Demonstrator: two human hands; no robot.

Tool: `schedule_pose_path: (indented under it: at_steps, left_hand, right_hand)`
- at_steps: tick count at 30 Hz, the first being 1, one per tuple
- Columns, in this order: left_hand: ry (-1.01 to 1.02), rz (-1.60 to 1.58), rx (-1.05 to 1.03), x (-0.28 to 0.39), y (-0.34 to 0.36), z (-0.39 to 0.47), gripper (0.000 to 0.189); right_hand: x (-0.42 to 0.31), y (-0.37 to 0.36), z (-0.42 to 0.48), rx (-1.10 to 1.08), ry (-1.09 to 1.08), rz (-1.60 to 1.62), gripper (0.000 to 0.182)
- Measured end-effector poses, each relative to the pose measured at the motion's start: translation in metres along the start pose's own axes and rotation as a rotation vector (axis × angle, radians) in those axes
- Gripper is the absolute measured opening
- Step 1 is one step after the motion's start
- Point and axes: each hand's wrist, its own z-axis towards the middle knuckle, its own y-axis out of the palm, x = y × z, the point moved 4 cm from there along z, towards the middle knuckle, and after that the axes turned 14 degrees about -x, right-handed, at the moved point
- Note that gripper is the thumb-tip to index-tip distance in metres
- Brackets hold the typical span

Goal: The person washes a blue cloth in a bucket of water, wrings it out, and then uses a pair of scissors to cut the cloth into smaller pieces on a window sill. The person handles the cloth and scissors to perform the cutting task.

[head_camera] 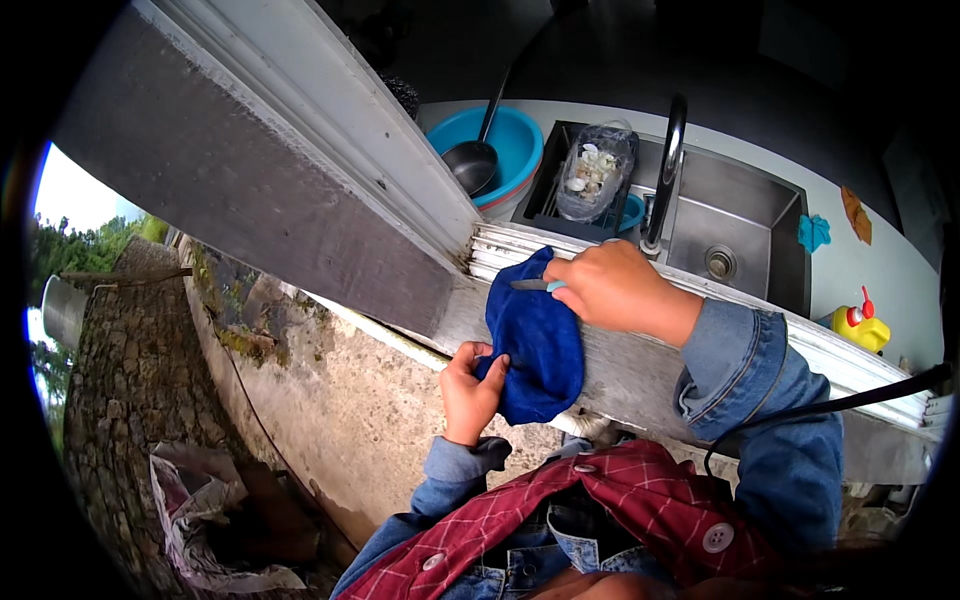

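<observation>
A dark blue cloth (536, 352) hangs over the grey window sill by the white sliding-window track. My left hand (472, 386) pinches the lower left edge of the cloth between thumb and fingers. Over the upper part of the cloth is my right hand (619, 289), closed around the light teal handle of a small knife (531, 285). The knife's short grey blade points left and lies over the cloth; whether it touches the fabric I cannot tell. Part of the handle is hidden inside my right hand.
Beyond the track are a steel sink (731, 217), a black faucet (667, 169), a clear bag of pale scraps (592, 176) and a blue basin (517, 142) with a ladle (472, 165). A yellow bottle (862, 328) stands right. Below left lies an open sack (187, 510).
</observation>
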Motion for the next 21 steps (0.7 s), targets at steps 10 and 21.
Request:
schedule_pose_path:
  at_steps: [10,21]
  left_hand:
    - [0.112,0.066,0.190,-0.006,0.009,-0.005,0.014]
    - [0.031,0.246,0.380,0.001,0.017,0.004,0.014]
  right_hand:
    - [-0.027,-0.004,0.054,0.011,-0.181,-0.247,0.012]
    - [-0.004,0.001,0.078,-0.081,-0.174,0.022,0.016]
